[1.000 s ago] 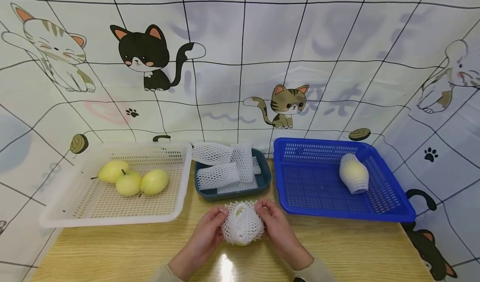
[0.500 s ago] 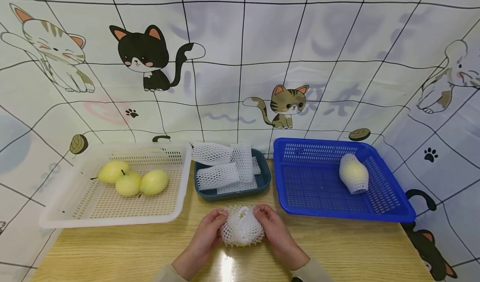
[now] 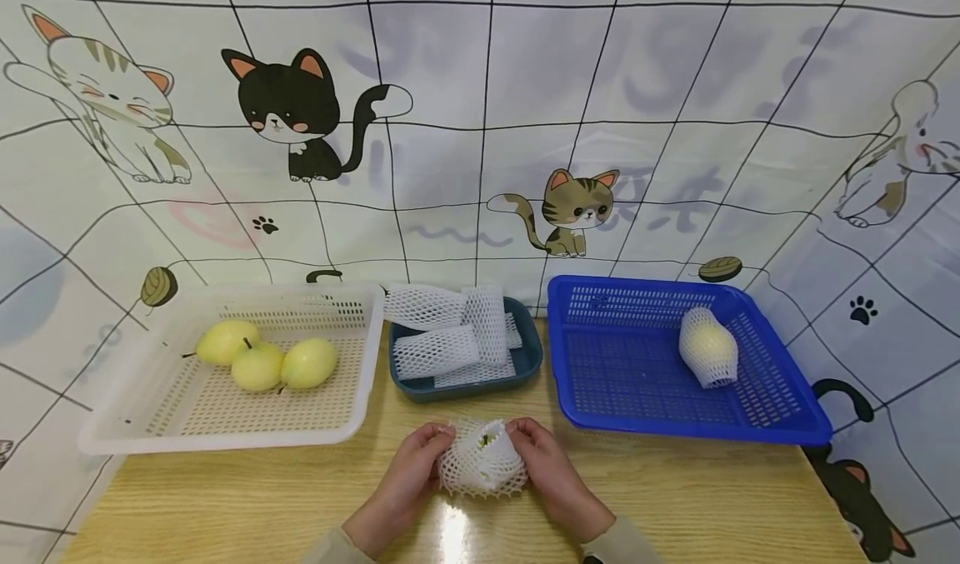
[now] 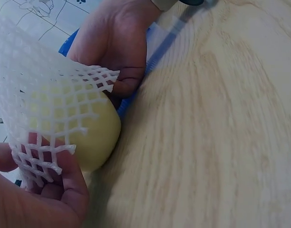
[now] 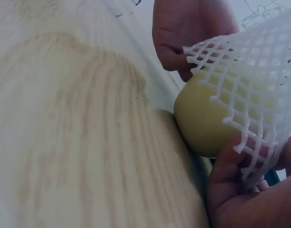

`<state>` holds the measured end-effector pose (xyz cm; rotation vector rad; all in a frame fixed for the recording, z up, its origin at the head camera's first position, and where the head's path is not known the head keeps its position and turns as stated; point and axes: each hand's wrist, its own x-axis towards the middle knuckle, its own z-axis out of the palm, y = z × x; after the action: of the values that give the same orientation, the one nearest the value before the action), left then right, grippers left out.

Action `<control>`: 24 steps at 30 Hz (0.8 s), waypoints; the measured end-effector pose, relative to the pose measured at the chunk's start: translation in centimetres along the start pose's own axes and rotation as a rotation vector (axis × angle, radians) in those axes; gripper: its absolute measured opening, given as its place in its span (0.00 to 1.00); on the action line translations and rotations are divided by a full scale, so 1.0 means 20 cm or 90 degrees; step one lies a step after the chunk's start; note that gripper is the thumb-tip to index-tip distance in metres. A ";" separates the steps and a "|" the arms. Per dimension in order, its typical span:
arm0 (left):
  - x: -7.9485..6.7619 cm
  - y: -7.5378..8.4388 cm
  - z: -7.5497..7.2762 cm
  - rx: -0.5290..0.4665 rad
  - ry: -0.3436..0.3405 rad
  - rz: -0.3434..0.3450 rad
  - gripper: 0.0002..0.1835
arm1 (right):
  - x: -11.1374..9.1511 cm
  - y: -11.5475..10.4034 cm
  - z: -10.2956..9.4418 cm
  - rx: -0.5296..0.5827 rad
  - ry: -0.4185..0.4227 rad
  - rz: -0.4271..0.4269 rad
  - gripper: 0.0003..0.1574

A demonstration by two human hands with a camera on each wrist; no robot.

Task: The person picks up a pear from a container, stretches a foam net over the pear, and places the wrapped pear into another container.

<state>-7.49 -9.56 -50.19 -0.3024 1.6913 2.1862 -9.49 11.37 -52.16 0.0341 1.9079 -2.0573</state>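
Both hands have slid a little away from the teal tray (image 3: 459, 393), and the white foam net (image 3: 487, 471) has come along. The left hand (image 3: 408, 468) pinches one side of the net, thumb and fingers curled in close; the right hand (image 3: 551, 472) pinches the other side the same way. Between them a yellow pear (image 4: 102, 135) sits inside the net, low at the wooden table (image 3: 690, 497), with its round bottom bare past the edge (like a head in a loose hat). Something dark, maybe the stem, shows in the top hole. If one hand pulls harder, the net could go on crooked. A big tug could snap the thin strands. If the fingers slip, the round pear could roll away.
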 end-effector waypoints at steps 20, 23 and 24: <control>0.05 -0.05 -0.01 0.119 0.018 0.034 0.11 | 0.04 0.00 -0.02 -0.222 0.001 -0.091 0.08; 0.05 -0.05 -0.02 0.145 0.020 0.037 0.13 | 0.04 -0.02 -0.03 -0.294 0.001 -0.107 0.06; 0.05 -0.05 -0.02 0.151 0.019 0.037 0.13 | 0.04 -0.02 -0.03 -0.317 0.001 -0.112 0.06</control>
<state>-8.00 -9.53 -51.50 -0.2273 1.9756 2.0010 -10.52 11.78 -52.03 -0.2582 2.4411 -1.6159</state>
